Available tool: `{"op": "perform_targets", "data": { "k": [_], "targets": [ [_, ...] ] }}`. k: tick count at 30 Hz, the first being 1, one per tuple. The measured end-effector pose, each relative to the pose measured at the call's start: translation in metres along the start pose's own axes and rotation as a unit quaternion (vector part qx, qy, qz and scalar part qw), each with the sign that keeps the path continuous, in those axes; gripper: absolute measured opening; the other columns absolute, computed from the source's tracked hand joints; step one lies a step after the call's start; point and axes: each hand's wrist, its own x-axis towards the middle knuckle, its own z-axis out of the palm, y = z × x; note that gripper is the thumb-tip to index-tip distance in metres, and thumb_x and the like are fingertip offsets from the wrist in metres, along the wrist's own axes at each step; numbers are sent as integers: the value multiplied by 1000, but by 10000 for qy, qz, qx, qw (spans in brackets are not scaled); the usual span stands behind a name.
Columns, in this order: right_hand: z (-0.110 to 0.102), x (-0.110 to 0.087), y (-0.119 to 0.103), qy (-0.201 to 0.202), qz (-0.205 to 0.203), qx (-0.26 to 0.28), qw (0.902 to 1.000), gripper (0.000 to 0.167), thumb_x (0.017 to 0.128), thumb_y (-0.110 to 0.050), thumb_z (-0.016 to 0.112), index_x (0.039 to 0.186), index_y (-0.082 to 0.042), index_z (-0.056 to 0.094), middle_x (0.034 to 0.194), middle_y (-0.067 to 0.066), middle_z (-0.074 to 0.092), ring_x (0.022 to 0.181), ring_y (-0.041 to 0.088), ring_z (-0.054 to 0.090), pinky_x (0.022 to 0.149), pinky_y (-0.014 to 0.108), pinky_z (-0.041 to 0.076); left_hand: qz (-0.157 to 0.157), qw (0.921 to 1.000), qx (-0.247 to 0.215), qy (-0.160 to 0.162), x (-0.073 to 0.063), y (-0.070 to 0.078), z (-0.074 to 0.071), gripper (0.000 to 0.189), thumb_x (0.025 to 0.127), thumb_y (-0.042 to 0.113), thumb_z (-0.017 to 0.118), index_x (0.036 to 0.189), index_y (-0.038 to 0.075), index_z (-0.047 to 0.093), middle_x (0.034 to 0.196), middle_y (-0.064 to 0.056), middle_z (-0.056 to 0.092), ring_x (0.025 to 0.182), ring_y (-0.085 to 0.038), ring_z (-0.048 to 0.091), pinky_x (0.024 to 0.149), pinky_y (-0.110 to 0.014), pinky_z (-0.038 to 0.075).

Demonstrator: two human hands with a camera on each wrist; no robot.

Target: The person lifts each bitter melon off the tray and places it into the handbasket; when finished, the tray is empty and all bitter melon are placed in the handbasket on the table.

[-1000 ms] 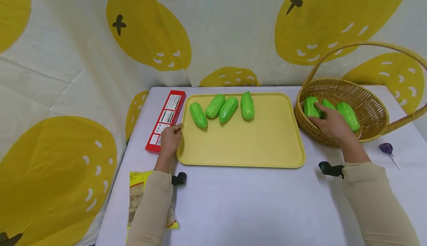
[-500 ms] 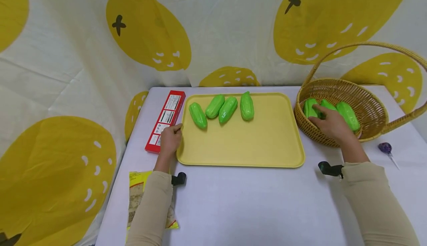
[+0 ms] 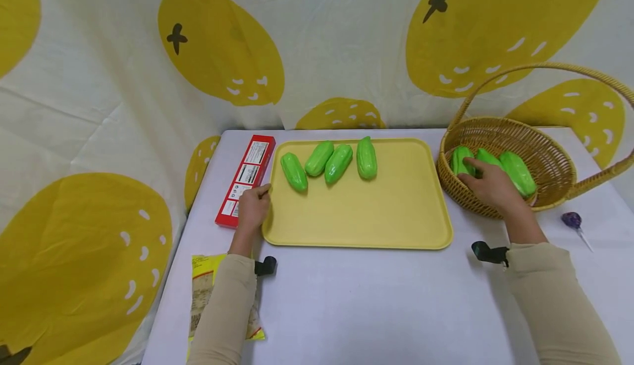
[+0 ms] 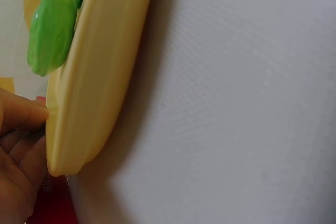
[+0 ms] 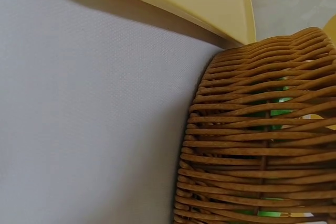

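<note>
My left hand [image 3: 253, 208] pinches the left rim of a yellow tray [image 3: 356, 219] at its lower left. In the left wrist view the thumb or finger meets the rim [image 4: 79, 103], with other fingers curled beside it. Several glossy green papaya-like fruits, one of them a ridged fruit [image 3: 367, 157], lie along the tray's back half. My right hand [image 3: 492, 186] reaches into a wicker basket [image 3: 545, 161], thumb and fingers round a green papaya-like fruit [image 3: 458, 158]. Beside it in the basket lie two more, including a larger fruit [image 3: 518, 172]. The right wrist view shows mostly the basket's wall [image 5: 252, 145].
A red box [image 3: 245, 180] with white labels lies left of the tray. Below it, a yellow snack bag [image 3: 203, 288] is partly under the left sleeve. A purple lollipop [image 3: 572, 220] lies in front of the basket. The basket's tall handle [image 3: 540, 65] arches above it.
Very little differs. My right fingers shift slightly on the fruit in the basket, which sits a touch differently. My left hand stays at the tray's rim.
</note>
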Motion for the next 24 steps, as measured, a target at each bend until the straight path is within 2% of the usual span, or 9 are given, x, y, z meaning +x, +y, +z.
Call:
{"op": "perform_targets", "data": {
  "k": [9, 17, 24],
  "targets": [
    [-2, -7, -7, 304, -221, -280, 9989, 65, 108, -35, 42, 159, 3, 24, 147, 47, 34, 133, 66, 34, 105, 77, 32, -5, 10000, -12, -16, 0, -1, 0, 37, 99, 5, 53, 132, 5, 67, 135, -20, 66, 122, -34, 63, 95, -47, 53],
    [-7, -15, -16, 521, -157, -205, 9983, 71, 108, -46, 38, 162, -3, 19, 150, 45, 33, 133, 66, 34, 103, 78, 34, -73, 10000, -38, -35, 1, -3, 1, 36, 100, 6, 52, 133, 5, 67, 137, -18, 66, 122, -33, 62, 91, -42, 52],
    [-8, -20, -30, 1030, -486, -119, 9934, 75, 105, -50, 45, 161, -4, 25, 142, 45, 43, 127, 63, 43, 99, 76, 38, -55, 10000, -33, -43, 1, -1, 1, 36, 100, 5, 52, 133, 5, 67, 137, -19, 66, 122, -33, 62, 93, -44, 53]
  ]
}}
